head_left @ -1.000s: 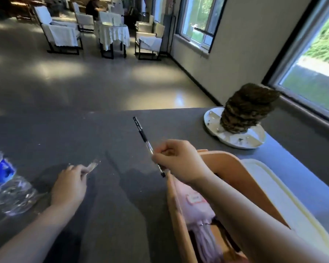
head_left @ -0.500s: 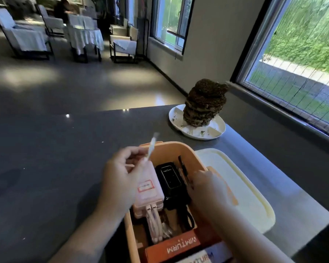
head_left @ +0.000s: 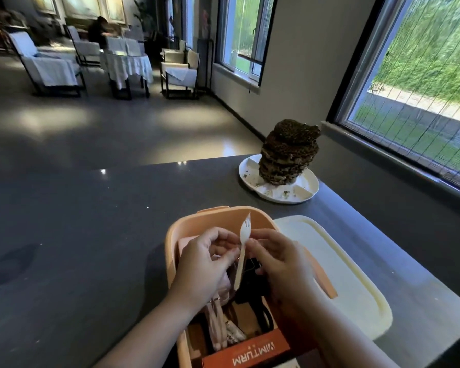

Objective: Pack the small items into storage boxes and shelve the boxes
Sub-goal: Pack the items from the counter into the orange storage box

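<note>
There were two bare hands, the left hand [head_left: 199,266] and the right hand [head_left: 279,264], and between them one white plastic fork [head_left: 241,251]. One peach plastic storage box [head_left: 191,229] sat on the one dark grey table [head_left: 91,235], with one cream plastic lid [head_left: 356,282] beside it. Inside lay one orange cardboard carton [head_left: 252,354]. One white round plate [head_left: 303,192] carried one dark brown honeycomb stack [head_left: 288,155]. Two windows showed, and one person sat far off.
</note>
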A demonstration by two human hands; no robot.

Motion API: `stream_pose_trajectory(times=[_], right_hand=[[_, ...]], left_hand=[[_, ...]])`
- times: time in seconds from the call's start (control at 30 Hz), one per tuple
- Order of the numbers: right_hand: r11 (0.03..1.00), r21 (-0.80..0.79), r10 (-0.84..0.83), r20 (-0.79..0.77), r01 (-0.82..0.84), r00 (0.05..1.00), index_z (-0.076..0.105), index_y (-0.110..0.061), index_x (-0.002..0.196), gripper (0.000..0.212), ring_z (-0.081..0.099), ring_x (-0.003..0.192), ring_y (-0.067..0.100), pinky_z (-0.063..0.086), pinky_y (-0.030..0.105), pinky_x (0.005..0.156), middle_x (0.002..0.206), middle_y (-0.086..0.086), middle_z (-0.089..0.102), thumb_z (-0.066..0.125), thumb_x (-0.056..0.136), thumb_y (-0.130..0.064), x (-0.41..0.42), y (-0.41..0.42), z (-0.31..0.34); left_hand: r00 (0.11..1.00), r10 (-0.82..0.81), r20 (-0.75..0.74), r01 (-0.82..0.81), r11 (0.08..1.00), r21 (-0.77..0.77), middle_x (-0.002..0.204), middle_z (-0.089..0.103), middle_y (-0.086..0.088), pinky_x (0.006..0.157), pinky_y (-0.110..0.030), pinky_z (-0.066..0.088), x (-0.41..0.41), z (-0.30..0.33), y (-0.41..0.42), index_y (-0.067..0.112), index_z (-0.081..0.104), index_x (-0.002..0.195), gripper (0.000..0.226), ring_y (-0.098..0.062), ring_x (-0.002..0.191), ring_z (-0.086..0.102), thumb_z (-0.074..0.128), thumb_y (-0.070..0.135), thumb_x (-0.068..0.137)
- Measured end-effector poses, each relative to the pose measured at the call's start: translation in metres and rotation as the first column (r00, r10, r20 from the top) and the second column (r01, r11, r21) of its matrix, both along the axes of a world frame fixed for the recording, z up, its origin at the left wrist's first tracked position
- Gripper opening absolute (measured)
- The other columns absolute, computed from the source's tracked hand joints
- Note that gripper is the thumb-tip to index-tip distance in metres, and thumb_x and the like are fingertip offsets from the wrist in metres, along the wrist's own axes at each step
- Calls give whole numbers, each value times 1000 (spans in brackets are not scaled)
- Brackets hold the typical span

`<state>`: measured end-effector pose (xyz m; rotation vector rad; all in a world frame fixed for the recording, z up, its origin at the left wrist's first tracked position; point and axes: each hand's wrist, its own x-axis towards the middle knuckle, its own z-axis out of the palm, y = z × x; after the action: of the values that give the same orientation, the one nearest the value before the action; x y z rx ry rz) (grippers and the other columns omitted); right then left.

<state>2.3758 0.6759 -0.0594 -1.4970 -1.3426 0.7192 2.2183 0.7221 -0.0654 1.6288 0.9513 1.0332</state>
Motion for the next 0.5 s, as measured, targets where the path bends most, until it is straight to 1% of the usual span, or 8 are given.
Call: stream_pose_trajectory(times=[0.07, 0.13, 0.2, 0.23, 0.3, 0.37, 0.43, 0.5], right_hand=[[998, 65, 8, -20, -6, 1000, 71, -31, 95, 12, 71, 70, 9, 53, 19, 58, 79, -6, 73, 73, 85, -25, 2, 1, 0], [991, 123, -47, -36, 51, 998, 72, -26, 90, 13, 70, 66, 10, 53, 19, 59, 75, -4, 73, 76, 81, -19, 4, 1, 0], [968, 156, -202, 21, 196, 979, 72, -29, 85, 12, 69, 67, 3, 51, 14, 61, 72, -9, 73, 77, 80, -18, 10, 2, 1], [947, 153, -298, 103, 281, 949, 73, -30, 84, 9, 67, 68, -1, 49, 13, 62, 71, -13, 72, 76, 80, -22, 14, 4, 4], [928, 75, -364, 384, 365, 848, 73, -31, 89, 9, 66, 74, -1, 49, 20, 64, 75, -15, 72, 71, 81, -33, 23, 8, 15], [937, -58, -222, 662, 345, 716, 70, -31, 95, 14, 64, 79, 12, 48, 26, 63, 81, -11, 71, 63, 85, -38, 28, 18, 25], [948, -124, -68, 822, 294, 565, 66, -24, 88, 23, 56, 63, 19, 38, 26, 50, 74, -4, 65, 51, 92, -41, 25, 30, 31], [960, -147, 46, 923, 240, 382, 55, -18, 76, 32, 38, 48, 16, 21, 27, 42, 63, -2, 49, 44, 98, -38, 17, 39, 30]], left_hand=[[1000, -29, 11, 29, 999, -14, 87, 70, 11, 77, -23, 54, 1, 0, 0, 37, 65, 89, 21, -5, 85, 67, 71, 17, 82], [1000, -18, 11, 18, 1000, -21, 90, 70, 13, 81, -25, 54, 2, 0, 0, 35, 66, 91, 22, -4, 88, 67, 71, 16, 82], [999, 50, -5, -50, 999, 5, 94, 68, 19, 84, -25, 52, 2, -2, -1, 36, 65, 94, 24, -1, 91, 65, 70, 15, 82], [996, 91, -7, -91, 996, 27, 95, 67, 21, 84, -24, 50, 1, -2, 0, 36, 64, 95, 24, 1, 93, 63, 70, 16, 83], [989, 149, 16, -150, 987, 51, 94, 67, 22, 83, -20, 49, -1, -3, 0, 36, 65, 94, 21, 1, 93, 62, 67, 17, 85], [985, 166, 36, -168, 985, 49, 92, 67, 20, 80, -17, 48, -1, -3, 1, 36, 66, 92, 19, -1, 93, 62, 66, 18, 86], [985, 165, 43, -167, 985, 50, 91, 67, 19, 78, -14, 48, 0, -3, 1, 35, 66, 90, 20, -1, 93, 62, 66, 16, 85], [985, 167, 45, -169, 984, 56, 90, 67, 20, 78, -12, 48, 0, -3, 1, 35, 66, 90, 22, 0, 92, 62, 66, 14, 85]])
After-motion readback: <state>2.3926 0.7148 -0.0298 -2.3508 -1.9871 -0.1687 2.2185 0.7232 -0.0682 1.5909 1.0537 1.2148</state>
